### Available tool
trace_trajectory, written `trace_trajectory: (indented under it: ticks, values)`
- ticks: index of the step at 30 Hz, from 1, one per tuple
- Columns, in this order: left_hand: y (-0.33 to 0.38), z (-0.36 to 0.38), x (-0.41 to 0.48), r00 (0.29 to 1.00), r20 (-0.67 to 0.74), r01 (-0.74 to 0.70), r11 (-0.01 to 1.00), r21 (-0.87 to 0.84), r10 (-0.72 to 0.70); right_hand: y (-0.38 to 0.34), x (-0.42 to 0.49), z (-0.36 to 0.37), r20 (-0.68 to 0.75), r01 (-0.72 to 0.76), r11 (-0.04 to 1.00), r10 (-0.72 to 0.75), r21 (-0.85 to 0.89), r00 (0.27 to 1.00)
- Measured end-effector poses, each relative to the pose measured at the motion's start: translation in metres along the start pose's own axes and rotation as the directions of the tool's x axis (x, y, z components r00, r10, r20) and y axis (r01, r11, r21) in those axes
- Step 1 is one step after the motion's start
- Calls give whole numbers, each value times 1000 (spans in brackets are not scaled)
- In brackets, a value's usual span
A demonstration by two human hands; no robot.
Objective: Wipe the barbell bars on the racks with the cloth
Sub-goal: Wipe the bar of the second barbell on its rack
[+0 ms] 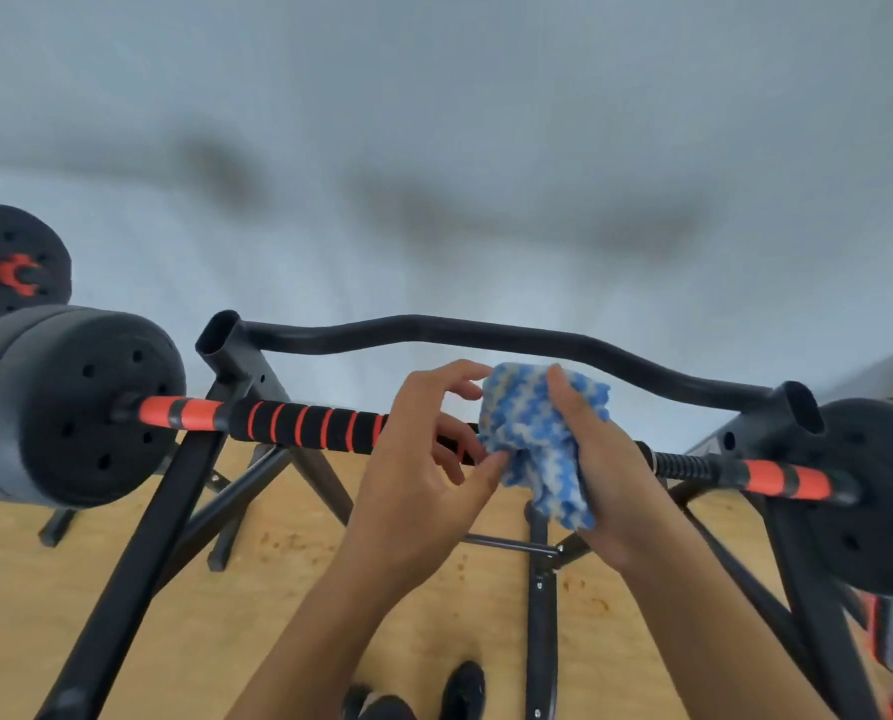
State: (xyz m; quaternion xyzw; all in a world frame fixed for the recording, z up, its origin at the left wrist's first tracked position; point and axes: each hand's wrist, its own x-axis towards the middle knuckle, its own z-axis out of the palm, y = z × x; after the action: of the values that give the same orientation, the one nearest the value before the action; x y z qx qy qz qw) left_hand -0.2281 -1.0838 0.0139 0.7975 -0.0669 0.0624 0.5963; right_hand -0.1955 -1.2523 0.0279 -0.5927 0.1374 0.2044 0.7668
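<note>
Blue cloth (pixel 540 439) on barbell bar (pixel 304 424) | hands: right (pixel 597 459) grips, left (pixel 429 459) pinches

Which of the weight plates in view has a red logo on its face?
The far-left plate, set behind the big left plate on the bar. It alone shows a red mark; the left and right plates on the bar have plain black faces with holes.

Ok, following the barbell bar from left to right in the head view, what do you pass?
Left weight plate → orange sleeve → striped foam grip → left hand → cloth → right hand → spring collar → right weight plate.
</note>
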Motion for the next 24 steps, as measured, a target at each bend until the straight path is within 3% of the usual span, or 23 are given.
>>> trace_trajectory:
  ticks: [3,6,9,13,17,24]
  values:
    - [0,7,4,1000,13,-22,986,168,20,-2,2,-5,69,16,999,-18,31,997]
    - [0,7,8,995,-104,23,977,213,-1,0,3,-13,165,68,997,-60,-46,985]
    - [2,6,13,976,-200,101,991,86,-82,-1,3,-22,219,169,962,-121,-216,968]
    - [1,1,20,935,-215,257,956,-138,-283,-6,1,-26,256,215,930,-139,-297,957]
    - [-14,4,24,950,-173,247,964,-94,-260,-2,2,-25,193,223,897,-159,-381,968]
    - [-20,-7,22,939,-136,275,928,-252,-316,4,-5,-20,118,177,927,-145,-330,982]
